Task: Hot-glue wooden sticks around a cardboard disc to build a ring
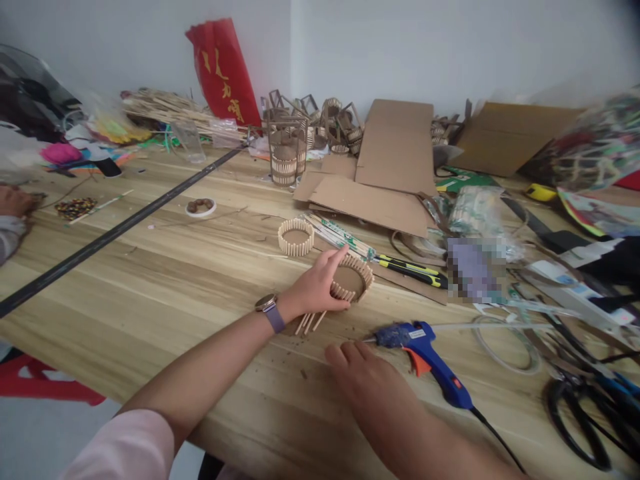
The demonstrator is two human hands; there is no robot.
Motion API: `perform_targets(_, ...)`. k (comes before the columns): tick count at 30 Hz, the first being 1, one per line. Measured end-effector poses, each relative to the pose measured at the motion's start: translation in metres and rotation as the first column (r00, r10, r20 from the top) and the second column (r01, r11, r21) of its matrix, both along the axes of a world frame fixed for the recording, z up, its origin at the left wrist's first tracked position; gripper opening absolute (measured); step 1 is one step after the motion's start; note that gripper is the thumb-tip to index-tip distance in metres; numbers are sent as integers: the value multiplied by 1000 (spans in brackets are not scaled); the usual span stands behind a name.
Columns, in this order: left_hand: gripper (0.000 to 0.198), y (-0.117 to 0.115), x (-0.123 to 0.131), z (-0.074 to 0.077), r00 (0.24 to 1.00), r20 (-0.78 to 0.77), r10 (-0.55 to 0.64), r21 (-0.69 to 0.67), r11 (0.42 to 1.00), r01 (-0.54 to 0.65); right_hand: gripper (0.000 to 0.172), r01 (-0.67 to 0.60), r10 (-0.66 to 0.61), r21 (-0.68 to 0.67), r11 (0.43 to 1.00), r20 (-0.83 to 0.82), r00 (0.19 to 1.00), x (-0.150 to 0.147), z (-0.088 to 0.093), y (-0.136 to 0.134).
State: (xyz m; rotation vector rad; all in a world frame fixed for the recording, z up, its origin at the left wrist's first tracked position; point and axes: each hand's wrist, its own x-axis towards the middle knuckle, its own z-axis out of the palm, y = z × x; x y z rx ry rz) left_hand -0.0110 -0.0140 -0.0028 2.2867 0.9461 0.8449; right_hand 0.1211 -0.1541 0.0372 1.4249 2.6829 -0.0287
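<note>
My left hand grips the near rim of a round cardboard disc ringed with short wooden sticks, thumb and fingers curled on it, a watch on the wrist. A few loose sticks lie just below that hand. My right hand rests on the wooden table with fingers bent down, holding nothing I can make out. It lies just left of a blue hot glue gun, whose nozzle points left. A second stick-ringed disc sits farther back.
Flat cardboard pieces, finished stick baskets, a red bag and bundled sticks line the back. Yellow-handled pliers, scissors and cables crowd the right. A long black ruler crosses the left. Another person's hand is at far left.
</note>
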Motion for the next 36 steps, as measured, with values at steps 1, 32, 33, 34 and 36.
perform_targets(1, 119, 0, 0, -1, 1000, 2, 0, 1, 1000, 0, 22, -11, 11, 23, 1000, 22, 1000, -6, -1, 0)
perform_targets(32, 115, 2, 1, 3, 1000, -4, -10, -43, 999, 9, 28, -150, 121, -13, 989, -520, 845, 75, 47, 104)
perform_targets(33, 114, 1, 1, 3, 1000, -7, -5, -45, 999, 5, 29, -168, 152, 14, 986, -501, 852, 75, 46, 107)
perform_targets(34, 114, 1, 1, 3, 1000, -9, 0, -47, 999, 0, 28, -169, 162, 29, 985, -486, 859, 75, 45, 109)
perform_targets(36, 113, 1, 1, 3, 1000, -14, 3, -50, 999, -4, 24, -148, 146, 34, 988, -475, 868, 75, 43, 113)
